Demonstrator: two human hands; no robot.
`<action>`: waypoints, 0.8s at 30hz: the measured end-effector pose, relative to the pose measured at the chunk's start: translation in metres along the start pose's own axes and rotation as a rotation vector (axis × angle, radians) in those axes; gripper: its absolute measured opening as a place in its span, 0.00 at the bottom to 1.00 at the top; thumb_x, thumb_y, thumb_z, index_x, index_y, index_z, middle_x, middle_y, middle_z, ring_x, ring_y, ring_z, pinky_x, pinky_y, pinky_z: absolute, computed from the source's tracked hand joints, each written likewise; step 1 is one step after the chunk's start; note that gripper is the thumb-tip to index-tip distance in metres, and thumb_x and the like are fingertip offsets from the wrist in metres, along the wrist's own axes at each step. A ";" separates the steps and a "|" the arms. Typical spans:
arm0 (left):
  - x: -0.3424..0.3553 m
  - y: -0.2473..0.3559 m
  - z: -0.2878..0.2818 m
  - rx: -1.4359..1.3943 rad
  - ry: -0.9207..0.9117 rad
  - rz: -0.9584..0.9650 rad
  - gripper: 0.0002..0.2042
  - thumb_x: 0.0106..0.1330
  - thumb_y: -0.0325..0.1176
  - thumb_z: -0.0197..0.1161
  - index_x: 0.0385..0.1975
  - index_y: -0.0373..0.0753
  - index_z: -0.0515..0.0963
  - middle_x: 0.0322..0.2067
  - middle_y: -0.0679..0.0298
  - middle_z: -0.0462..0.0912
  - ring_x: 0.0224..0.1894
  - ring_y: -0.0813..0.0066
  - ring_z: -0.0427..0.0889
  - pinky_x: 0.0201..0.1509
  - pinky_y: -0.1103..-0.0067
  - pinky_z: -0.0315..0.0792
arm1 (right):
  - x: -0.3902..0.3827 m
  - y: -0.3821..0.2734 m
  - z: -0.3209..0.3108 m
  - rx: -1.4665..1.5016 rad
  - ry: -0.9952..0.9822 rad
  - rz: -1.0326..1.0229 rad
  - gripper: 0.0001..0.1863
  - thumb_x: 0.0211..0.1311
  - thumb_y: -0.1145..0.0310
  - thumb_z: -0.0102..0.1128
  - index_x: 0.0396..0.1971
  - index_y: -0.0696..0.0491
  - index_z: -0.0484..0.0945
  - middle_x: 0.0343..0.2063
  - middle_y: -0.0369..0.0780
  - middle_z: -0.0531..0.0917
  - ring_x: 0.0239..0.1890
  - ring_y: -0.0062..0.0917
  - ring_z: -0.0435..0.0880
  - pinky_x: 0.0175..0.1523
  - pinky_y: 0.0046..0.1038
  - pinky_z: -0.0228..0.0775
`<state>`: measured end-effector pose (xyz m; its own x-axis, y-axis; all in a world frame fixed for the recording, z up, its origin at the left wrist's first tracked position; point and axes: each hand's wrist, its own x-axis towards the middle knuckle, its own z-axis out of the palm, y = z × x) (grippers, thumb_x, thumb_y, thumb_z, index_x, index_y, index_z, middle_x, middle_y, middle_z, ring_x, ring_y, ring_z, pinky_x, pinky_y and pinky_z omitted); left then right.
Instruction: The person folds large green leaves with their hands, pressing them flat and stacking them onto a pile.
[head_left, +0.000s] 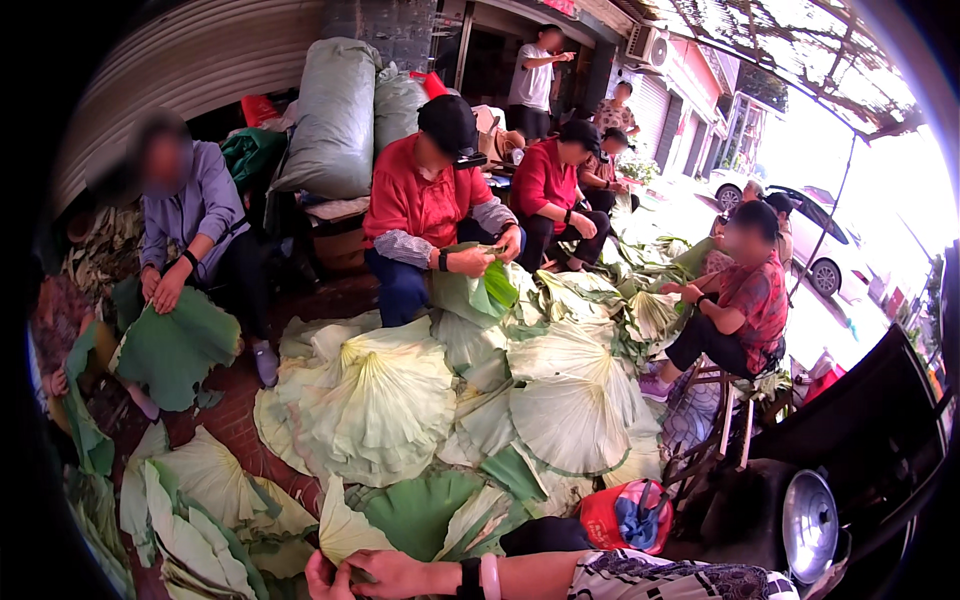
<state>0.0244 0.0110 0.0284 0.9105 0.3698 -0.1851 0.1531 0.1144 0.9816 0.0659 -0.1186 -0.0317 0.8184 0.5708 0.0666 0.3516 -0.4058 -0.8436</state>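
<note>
My right hand (392, 573) reaches in from the lower right, with a black band and a pale bangle on its wrist. It grips the stem end of a folded pale green lotus leaf (345, 528). The fingers of my left hand (318, 577) show at the bottom edge, closed on the same leaf. A big heap of round lotus leaves (380, 400) lies on the ground just beyond my hands.
Several people sit around the heap folding leaves: one in purple (195, 215) at left, one in red (425, 205) opposite, one on a stool (745, 300) at right. A leaf stack (190, 540), a red bag (625, 515), grey sacks (335, 120) and parked cars (815, 240) surround us.
</note>
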 end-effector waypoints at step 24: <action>0.010 -0.016 -0.034 -0.212 -0.149 0.094 0.26 0.68 0.16 0.59 0.67 0.30 0.68 0.63 0.54 0.75 0.66 0.66 0.75 0.71 0.71 0.67 | 0.013 -0.015 -0.010 0.450 0.029 -0.126 0.24 0.64 0.69 0.71 0.56 0.60 0.74 0.49 0.44 0.79 0.48 0.32 0.86 0.50 0.32 0.83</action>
<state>0.0181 0.0448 0.0095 0.9657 0.2502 -0.0689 -0.0046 0.2821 0.9594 0.0755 -0.1116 -0.0127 0.7964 0.5732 0.1929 0.2220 0.0195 -0.9748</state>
